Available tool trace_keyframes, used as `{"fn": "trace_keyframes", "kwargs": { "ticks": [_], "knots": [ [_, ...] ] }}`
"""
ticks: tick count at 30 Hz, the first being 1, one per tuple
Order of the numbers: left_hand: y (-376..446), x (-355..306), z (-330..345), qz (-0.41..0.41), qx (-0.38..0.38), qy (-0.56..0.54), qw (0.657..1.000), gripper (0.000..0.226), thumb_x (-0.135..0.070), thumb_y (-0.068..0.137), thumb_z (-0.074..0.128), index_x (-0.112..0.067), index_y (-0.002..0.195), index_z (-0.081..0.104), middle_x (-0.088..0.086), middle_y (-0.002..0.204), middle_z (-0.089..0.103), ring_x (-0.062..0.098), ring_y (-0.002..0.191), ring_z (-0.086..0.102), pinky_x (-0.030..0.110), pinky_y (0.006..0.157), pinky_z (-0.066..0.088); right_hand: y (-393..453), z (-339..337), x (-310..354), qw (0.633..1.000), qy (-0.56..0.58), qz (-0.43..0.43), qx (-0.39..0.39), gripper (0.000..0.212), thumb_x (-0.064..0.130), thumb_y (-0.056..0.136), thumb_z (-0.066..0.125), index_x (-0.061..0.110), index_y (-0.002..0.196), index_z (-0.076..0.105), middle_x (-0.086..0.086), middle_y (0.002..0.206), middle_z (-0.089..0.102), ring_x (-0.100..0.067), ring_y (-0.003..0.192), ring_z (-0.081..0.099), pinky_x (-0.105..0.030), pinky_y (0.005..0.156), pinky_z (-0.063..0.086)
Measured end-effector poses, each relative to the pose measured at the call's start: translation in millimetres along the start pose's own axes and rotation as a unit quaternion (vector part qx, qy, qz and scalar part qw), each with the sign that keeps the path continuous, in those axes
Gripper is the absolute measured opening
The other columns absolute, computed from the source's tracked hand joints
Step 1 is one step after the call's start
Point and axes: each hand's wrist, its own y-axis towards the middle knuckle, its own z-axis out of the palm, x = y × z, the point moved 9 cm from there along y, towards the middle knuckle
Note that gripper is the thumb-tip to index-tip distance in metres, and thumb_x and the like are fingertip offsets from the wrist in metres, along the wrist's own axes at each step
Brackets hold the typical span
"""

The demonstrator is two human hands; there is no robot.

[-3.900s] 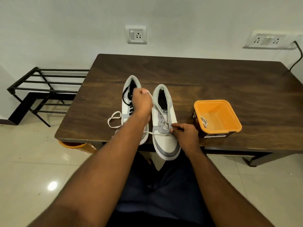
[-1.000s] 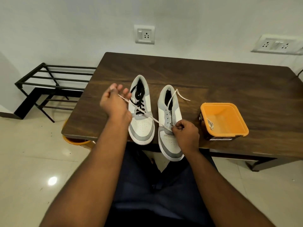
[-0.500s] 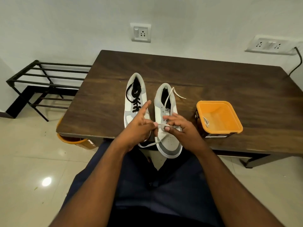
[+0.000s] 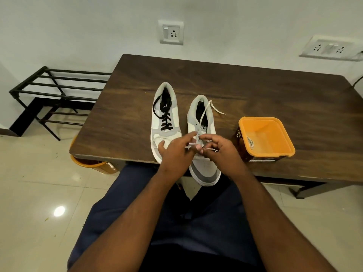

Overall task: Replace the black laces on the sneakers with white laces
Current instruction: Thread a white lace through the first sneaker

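Observation:
Two white-and-grey sneakers stand side by side near the table's front edge. The left sneaker [image 4: 166,118] still carries a black lace [image 4: 164,114]. The right sneaker [image 4: 203,122] has a white lace [image 4: 206,109] running up its tongue, with one end lying on the table beyond its collar. My left hand [image 4: 176,152] and my right hand [image 4: 220,152] meet over the lower eyelets of the right sneaker. Both pinch a short stretch of the white lace between fingertips. The lowest eyelets are hidden by my fingers.
An orange tub [image 4: 265,138] with another white lace inside stands on the dark wooden table [image 4: 275,91] to the right of the sneakers. A black metal rack [image 4: 57,91] stands on the floor at the left. An orange bin [image 4: 92,165] sits under the table's left corner.
My left hand came back from the far left, where it pulled the lace taut, to the right sneaker. Both hands now work the lace close together over the eyelets.

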Motion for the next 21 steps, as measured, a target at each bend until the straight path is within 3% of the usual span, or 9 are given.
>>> {"fn": "trace_keyframes", "kwargs": {
  "ticks": [3,5,7,9,10,12,14,18,21],
  "knots": [
    [-1,17,-4,-0.045,-0.063,-0.083,0.994,0.010,-0.035,0.092,0.064,-0.030,0.090,0.073,-0.020,0.077,0.065,-0.001,0.085,0.060,0.043,0.105,0.025,-1,-10,-2,0.996,0.048,0.018,-0.072,0.012,0.003,0.078,0.077,0.009,0.083,0.068,0.002,0.063,0.066,-0.003,0.055,0.060,-0.014,0.054,0.045],
    [-4,25,-9,-0.049,-0.095,-0.083,0.991,0.014,-0.031,0.093,0.063,-0.032,0.081,0.069,-0.020,0.071,0.063,0.002,0.082,0.059,0.034,0.093,0.023,-3,-16,-8,0.993,0.058,0.034,-0.101,0.009,0.001,0.079,0.075,0.009,0.081,0.072,0.004,0.066,0.069,0.000,0.057,0.061,-0.013,0.053,0.045],
    [-7,26,-15,-0.022,-0.137,-0.065,0.988,0.014,-0.033,0.094,0.062,-0.031,0.082,0.069,-0.018,0.077,0.066,0.008,0.089,0.062,0.035,0.096,0.023,-4,-15,-12,0.993,0.057,0.046,-0.097,0.016,0.000,0.085,0.069,0.015,0.088,0.075,0.003,0.077,0.073,-0.001,0.064,0.064,-0.018,0.058,0.048],
    [-7,18,-14,0.040,-0.140,-0.081,0.986,0.017,-0.042,0.092,0.059,-0.031,0.098,0.070,-0.013,0.094,0.072,0.012,0.100,0.063,0.051,0.099,0.036,-5,-5,-13,0.994,0.070,0.055,-0.057,0.020,0.001,0.089,0.064,0.017,0.097,0.073,0.001,0.080,0.074,-0.005,0.064,0.063,-0.023,0.060,0.050],
    [-7,13,-9,0.067,-0.120,-0.099,0.986,0.025,-0.047,0.091,0.059,-0.032,0.109,0.068,-0.011,0.102,0.072,0.011,0.104,0.063,0.052,0.097,0.043,-5,0,-11,0.994,0.083,0.059,-0.041,0.016,0.003,0.090,0.065,0.014,0.099,0.071,-0.002,0.078,0.074,-0.008,0.061,0.063,-0.024,0.059,0.051],
    [-7,5,5,0.082,-0.063,-0.163,0.981,0.032,-0.038,0.089,0.067,-0.028,0.120,0.068,-0.012,0.102,0.072,0.000,0.100,0.064,0.034,0.095,0.049,-5,2,-9,0.990,0.112,0.069,-0.053,0.009,0.007,0.087,0.070,0.008,0.096,0.067,-0.009,0.071,0.072,-0.013,0.054,0.061,-0.025,0.054,0.051],
    [-8,3,12,0.075,-0.034,-0.215,0.973,0.030,-0.019,0.086,0.073,-0.021,0.116,0.070,-0.011,0.096,0.072,-0.002,0.092,0.065,0.017,0.086,0.050,-4,-4,-8,0.987,0.106,0.068,-0.097,0.007,0.009,0.084,0.072,0.004,0.086,0.068,-0.008,0.064,0.069,-0.011,0.050,0.059,-0.022,0.050,0.048],
    [-10,13,10,0.047,-0.058,-0.277,0.958,0.024,-0.010,0.084,0.074,-0.014,0.108,0.075,0.000,0.100,0.074,0.009,0.096,0.068,0.020,0.084,0.052,-3,-4,-6,0.987,0.091,0.056,-0.118,0.008,0.014,0.081,0.076,0.009,0.075,0.074,0.002,0.063,0.071,-0.006,0.056,0.063,-0.016,0.053,0.047],
    [-6,17,11,0.018,-0.049,-0.330,0.942,0.021,-0.009,0.086,0.072,-0.010,0.107,0.075,0.003,0.100,0.075,0.013,0.097,0.070,0.026,0.087,0.055,0,0,-12,0.989,0.056,0.072,-0.113,0.017,0.024,0.082,0.074,0.009,0.074,0.076,-0.008,0.070,0.073,-0.016,0.066,0.066,-0.025,0.063,0.052]
  ]
}}
